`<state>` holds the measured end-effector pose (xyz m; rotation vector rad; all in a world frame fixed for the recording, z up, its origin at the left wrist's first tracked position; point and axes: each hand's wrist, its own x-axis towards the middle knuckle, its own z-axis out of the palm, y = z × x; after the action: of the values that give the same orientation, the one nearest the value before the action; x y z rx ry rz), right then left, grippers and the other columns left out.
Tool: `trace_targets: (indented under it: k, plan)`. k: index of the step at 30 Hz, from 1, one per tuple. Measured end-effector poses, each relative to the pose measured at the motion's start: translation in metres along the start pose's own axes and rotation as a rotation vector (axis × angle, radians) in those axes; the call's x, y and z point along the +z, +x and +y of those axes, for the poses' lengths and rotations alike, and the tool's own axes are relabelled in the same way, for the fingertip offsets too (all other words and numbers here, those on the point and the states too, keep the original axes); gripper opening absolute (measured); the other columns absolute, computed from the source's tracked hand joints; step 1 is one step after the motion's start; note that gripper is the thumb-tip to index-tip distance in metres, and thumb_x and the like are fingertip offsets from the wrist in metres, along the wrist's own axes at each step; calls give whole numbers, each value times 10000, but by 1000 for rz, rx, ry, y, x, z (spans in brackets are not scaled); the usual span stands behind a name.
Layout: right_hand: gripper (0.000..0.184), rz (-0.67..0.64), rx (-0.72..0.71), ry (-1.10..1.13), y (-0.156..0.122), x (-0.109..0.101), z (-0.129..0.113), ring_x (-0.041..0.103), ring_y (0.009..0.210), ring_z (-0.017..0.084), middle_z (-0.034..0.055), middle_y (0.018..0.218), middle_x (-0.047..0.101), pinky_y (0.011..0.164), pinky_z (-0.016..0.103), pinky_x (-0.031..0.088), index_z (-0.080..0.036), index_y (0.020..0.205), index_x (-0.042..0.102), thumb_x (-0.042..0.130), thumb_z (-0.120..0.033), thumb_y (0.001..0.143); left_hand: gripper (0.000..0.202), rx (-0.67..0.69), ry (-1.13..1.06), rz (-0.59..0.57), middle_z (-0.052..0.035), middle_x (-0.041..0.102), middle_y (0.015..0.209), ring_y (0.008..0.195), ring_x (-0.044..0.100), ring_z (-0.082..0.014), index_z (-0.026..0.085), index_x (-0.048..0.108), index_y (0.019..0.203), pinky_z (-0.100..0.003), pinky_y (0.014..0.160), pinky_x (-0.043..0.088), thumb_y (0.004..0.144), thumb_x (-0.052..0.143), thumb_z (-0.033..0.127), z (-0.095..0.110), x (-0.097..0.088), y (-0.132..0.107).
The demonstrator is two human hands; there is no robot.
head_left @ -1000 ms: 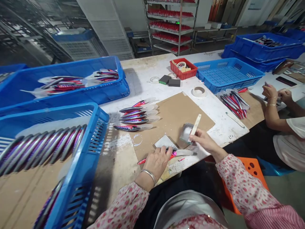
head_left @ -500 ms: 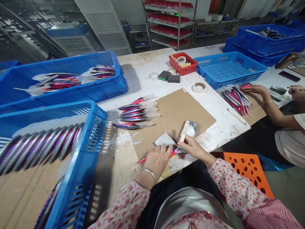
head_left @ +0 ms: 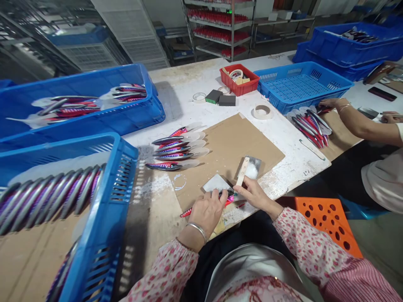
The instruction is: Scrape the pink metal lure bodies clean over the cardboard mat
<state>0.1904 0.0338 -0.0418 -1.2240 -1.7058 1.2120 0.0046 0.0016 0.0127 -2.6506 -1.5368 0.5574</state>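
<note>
My left hand (head_left: 207, 210) is closed down on a red and purple fishing lure (head_left: 188, 212), pinning it on the brown cardboard (head_left: 226, 147) at the table's near edge. My right hand (head_left: 254, 193) is closed on a flat wooden stick (head_left: 242, 171), whose lower end meets the lure's clear lip just right of my left hand. A small grey square piece (head_left: 215, 183) lies just beyond my hands. A grey pad with a white blob (head_left: 253, 168) sits behind the stick. Several finished lures (head_left: 176, 151) lie in a row on the cardboard's left.
Blue crates of lures stand at left (head_left: 94, 201) and back left (head_left: 82, 109). An empty blue crate (head_left: 299, 86), a red tray (head_left: 239, 79), tape rolls (head_left: 262, 111) and dark blocks (head_left: 220, 98) lie further back. Another person's hands (head_left: 330, 102) touch lures (head_left: 310, 123) at right. An orange stool (head_left: 327, 218) stands below.
My right hand brought the wooden stick from the grey pad down to the lure beside my left hand. The other person's hand reached over to their pile of lures.
</note>
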Motion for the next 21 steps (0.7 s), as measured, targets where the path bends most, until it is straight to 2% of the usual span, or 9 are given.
trace_targets:
  k: [5, 11, 14, 17, 21]
  plan:
    - [313, 18, -42, -76, 0, 2, -1, 456, 599, 132, -20, 672, 512, 573, 253, 345, -193, 842, 540, 510, -495, 916, 434, -1, -6, -22, -105, 603, 958, 826, 649, -224, 188, 470, 1345, -321, 648, 518, 938, 364, 82, 0, -1, 0]
    - [307, 101, -98, -224, -4, 7, 2, 489, 584, 156, 5, 657, 545, 581, 276, 359, -205, 833, 520, 482, -495, 928, 435, -8, 17, -23, -90, 605, 947, 823, 644, -215, 200, 480, 1319, -292, 625, 504, 932, 334, 67, 0, -2, 0]
    - [311, 104, -70, -178, -4, 7, 2, 491, 573, 150, 1, 653, 561, 566, 273, 358, -205, 824, 521, 479, -494, 930, 435, -13, -5, -28, -91, 603, 947, 809, 638, -208, 205, 490, 1305, -287, 625, 496, 925, 334, 61, 0, -4, 0]
    - [339, 51, -24, -69, -2, 4, 3, 519, 617, 146, 2, 695, 594, 580, 261, 375, -198, 831, 533, 461, -511, 940, 438, -10, -21, -25, -96, 602, 931, 801, 639, -217, 192, 496, 1307, -299, 626, 496, 925, 331, 55, 0, -4, 0]
    - [368, -10, -11, -37, 0, 2, 3, 484, 618, 137, -15, 677, 546, 584, 258, 358, -196, 800, 522, 459, -534, 933, 446, -1, -13, -10, -98, 610, 950, 823, 652, -233, 177, 497, 1316, -307, 623, 508, 925, 330, 44, 0, -3, 0]
